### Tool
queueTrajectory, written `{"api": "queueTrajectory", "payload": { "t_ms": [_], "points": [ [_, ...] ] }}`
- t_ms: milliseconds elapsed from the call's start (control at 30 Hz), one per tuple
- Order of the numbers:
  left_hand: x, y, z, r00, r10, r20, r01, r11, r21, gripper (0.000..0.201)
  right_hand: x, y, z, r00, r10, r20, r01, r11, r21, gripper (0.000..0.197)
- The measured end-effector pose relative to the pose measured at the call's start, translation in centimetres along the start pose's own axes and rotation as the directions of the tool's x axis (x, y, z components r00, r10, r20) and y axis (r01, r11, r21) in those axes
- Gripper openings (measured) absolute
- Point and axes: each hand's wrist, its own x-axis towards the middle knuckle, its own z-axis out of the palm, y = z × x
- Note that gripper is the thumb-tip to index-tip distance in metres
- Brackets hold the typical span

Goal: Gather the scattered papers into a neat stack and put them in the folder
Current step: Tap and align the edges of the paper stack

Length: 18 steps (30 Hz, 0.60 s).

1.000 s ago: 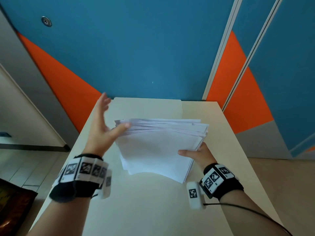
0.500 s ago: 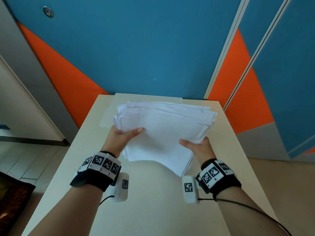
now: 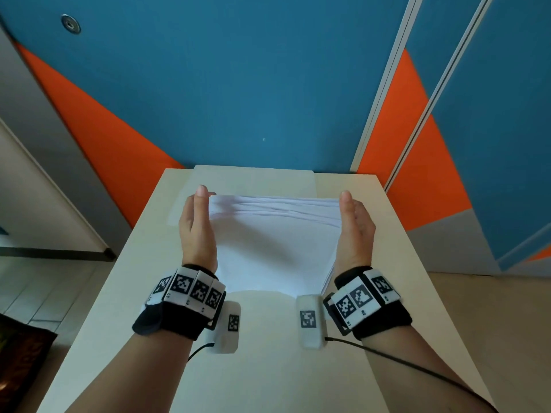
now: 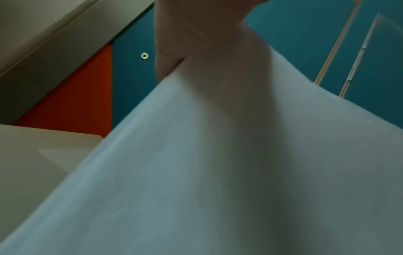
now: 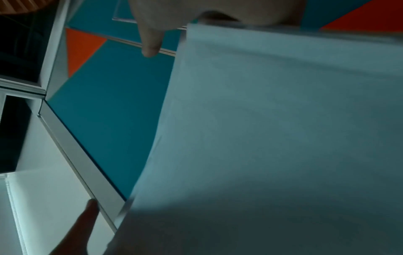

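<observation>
Far left, head view: a dark object (image 3: 18, 362) on the floor beside the table (image 3: 125, 293); too little of it shows to say what it is.

Left hand (image 3: 196, 231): flat, fingers straight and together, palm pressed against the left edge of the stack of papers (image 3: 274, 248). Thumb side up. Marker wristband (image 3: 187, 289) on the wrist, a small white tagged module (image 3: 228, 326) hanging below it with a cable. Left wrist view: mostly filled by the underside of the papers (image 4: 218, 172), blurred; part of the hand (image 4: 196, 34) shows at the top, fingers not resolvable.

Centre: stack of white sheets held between the two palms above the table, far edges fanned and not flush, several sheet edges visible. Near edge sags a little, casting a shadow on the table. Behind the stack, lying flat at the far end of the table, a pale folder (image 3: 253, 177), almost the table's colour. Whether the stack touches the folder cannot be told.

Right hand (image 3: 354, 231): likewise flat, fingers straight, pressing the stack's right edge. Right wrist view: one finger (image 5: 150, 39) extended past the paper edge (image 5: 261, 138); the other hand's fingers (image 5: 87, 217) are visible low left.

Backdrop: blue and orange wall panels (image 3: 238, 84).
</observation>
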Motion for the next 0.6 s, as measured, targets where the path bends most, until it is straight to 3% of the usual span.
{"api": "queueTrajectory", "payload": {
  "t_ms": [167,333,600],
  "points": [
    [-0.01,-0.13,1.08,0.995,0.034,-0.098,-0.031,0.999,0.032,0.033,-0.35,0.0,0.82,0.994,0.012,-0.104,-0.012,1.0,-0.003,0.041],
    [0.4,-0.17,0.95,0.992,0.014,-0.129,-0.01,0.999,0.032,0.023,0.09,0.44,0.3,0.984,0.025,-0.179,-0.029,0.999,-0.022,0.02],
    [0.34,-0.32,0.57,0.998,0.02,-0.058,-0.017,0.998,0.056,0.021,-0.26,0.42,0.15,0.997,-0.039,-0.07,0.036,0.998,-0.041,0.017]
  ]
}}
